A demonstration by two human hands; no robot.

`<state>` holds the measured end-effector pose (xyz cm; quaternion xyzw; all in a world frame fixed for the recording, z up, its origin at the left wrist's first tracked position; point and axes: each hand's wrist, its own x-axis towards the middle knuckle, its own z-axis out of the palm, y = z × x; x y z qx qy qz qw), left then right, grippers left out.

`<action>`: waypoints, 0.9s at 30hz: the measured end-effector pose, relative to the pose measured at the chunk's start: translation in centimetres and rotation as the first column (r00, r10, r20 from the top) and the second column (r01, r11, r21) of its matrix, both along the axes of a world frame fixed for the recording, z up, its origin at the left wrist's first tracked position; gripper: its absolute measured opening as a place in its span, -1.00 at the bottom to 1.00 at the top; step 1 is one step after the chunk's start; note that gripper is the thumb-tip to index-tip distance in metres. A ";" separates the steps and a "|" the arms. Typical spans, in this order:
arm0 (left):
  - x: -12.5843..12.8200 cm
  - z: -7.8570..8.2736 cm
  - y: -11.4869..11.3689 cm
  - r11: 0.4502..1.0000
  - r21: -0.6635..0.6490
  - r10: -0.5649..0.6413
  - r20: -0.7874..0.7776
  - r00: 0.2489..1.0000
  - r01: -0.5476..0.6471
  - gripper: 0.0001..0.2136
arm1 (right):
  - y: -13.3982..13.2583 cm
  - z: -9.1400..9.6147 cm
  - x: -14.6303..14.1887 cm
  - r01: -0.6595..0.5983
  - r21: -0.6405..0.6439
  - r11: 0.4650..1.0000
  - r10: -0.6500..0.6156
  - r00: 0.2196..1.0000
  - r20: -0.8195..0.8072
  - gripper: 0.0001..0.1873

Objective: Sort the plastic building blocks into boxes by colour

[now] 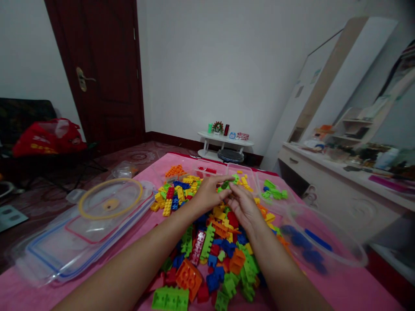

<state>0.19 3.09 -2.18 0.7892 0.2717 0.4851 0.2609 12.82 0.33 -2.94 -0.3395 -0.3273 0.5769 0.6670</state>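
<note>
A heap of plastic building bricks (210, 255) in red, blue, green, yellow and orange covers the middle of a pink table (340, 289). Above its far part my left hand (209, 192) and my right hand (243, 205) meet, fingers pinched together on a small green brick (225, 185). The fingers hide most of that brick.
A stack of clear container lids (87, 224) lies at the left. Clear tubs stand at the back, with orange (175, 170), red (207, 169) and green bricks (274, 192). A round clear tub with blue bricks (319, 246) stands at the right. A dresser (343, 190) runs along the right.
</note>
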 end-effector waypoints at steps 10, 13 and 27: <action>0.0 -0.4 0.7 0.996 -0.063 0.069 -0.017 0.998 -0.069 -0.66 | 1.8 1.6 3.9 0.336 -0.179 0.925 -0.352 0.934 -0.066 -0.83; 0.0 -0.6 0.7 0.997 -0.063 0.052 -0.039 0.998 -0.055 -0.67 | 3.8 3.9 7.2 0.452 -0.175 0.875 -0.466 0.884 -0.046 -0.85; -0.5 0.1 -0.4 0.981 -0.054 -0.190 -0.427 0.884 0.185 -0.70 | 2.3 -0.9 6.9 0.318 0.047 0.947 -0.260 0.669 0.696 -0.78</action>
